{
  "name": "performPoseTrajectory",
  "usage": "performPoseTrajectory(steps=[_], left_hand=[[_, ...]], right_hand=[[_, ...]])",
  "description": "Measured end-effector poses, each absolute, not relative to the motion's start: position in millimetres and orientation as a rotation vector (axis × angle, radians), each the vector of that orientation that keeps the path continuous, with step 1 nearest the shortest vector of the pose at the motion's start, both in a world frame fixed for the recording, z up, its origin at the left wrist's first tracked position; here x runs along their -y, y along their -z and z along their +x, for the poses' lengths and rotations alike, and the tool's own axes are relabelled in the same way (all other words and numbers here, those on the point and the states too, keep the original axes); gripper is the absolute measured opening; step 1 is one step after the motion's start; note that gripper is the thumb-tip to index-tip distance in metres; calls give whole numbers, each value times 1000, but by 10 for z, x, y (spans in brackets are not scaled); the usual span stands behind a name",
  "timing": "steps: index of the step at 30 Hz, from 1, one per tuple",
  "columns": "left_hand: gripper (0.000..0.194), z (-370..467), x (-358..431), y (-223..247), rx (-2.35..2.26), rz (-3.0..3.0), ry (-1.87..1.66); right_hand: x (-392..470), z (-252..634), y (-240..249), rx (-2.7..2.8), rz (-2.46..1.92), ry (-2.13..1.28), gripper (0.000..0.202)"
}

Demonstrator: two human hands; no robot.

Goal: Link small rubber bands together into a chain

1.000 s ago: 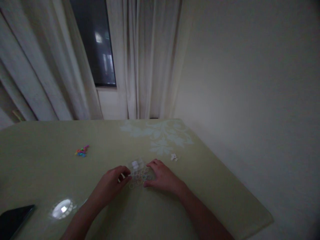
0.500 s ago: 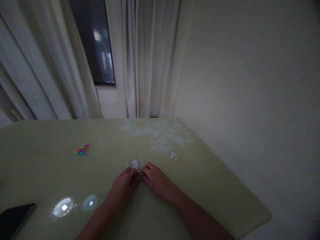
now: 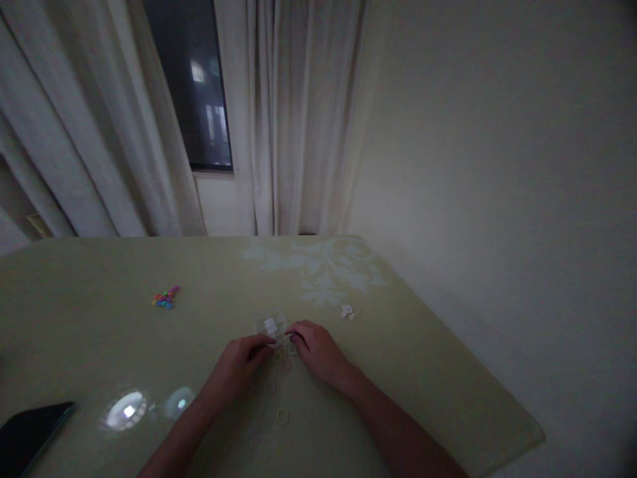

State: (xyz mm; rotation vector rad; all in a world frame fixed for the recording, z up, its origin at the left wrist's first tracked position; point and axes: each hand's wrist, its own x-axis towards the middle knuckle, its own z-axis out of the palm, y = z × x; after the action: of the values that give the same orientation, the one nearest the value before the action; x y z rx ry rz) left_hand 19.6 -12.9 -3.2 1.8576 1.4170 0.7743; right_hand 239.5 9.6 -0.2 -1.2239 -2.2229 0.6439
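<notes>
My left hand [image 3: 247, 356] and my right hand [image 3: 318, 348] are close together over the table, fingertips pinched. Between them runs a thin pale band [image 3: 283, 339], gripped at both ends; its exact kind is too small to make out. Just beyond the fingers lies a clear plastic box [image 3: 263, 325] with a white patch inside. Several small thin rings, like elastic bands, are scattered below the hands, among them a yellowish ring [image 3: 282, 409] and a pinkish ring [image 3: 287, 364].
A pile of small colourful pieces [image 3: 166, 298] lies at the left of the table [image 3: 209, 272]. Small white pieces [image 3: 347, 312] are to the right of the box. A dark flat device [image 3: 34, 435] sits at the near left. Behind are curtains and a wall.
My hands have moved slightly apart, and the pale band now shows between them. Rings that were hidden or not visible before now show on the table below. The view has shifted slightly.
</notes>
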Motion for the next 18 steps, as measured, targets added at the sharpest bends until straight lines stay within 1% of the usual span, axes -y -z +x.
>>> performPoseTrajectory(steps=[6, 10, 12, 16, 18], left_hand=[[39, 176, 126, -28, -1429, 1873, -759], [30, 139, 103, -23, -1421, 1826, -775], [28, 120, 93, -13, -1399, 1805, -793], [32, 109, 98, -22, -1376, 1802, -837], [34, 115, 109, -47, -1375, 1800, -841]], right_hand=[[-109, 2413, -73, 2201, -1249, -658, 17], [-123, 2427, -96, 2201, -1287, -671, 13], [-124, 2435, -97, 2196, -1279, -659, 17], [-119, 2458, -84, 2210, -1259, -649, 32], [-117, 2466, -69, 2229, -1283, -639, 35]])
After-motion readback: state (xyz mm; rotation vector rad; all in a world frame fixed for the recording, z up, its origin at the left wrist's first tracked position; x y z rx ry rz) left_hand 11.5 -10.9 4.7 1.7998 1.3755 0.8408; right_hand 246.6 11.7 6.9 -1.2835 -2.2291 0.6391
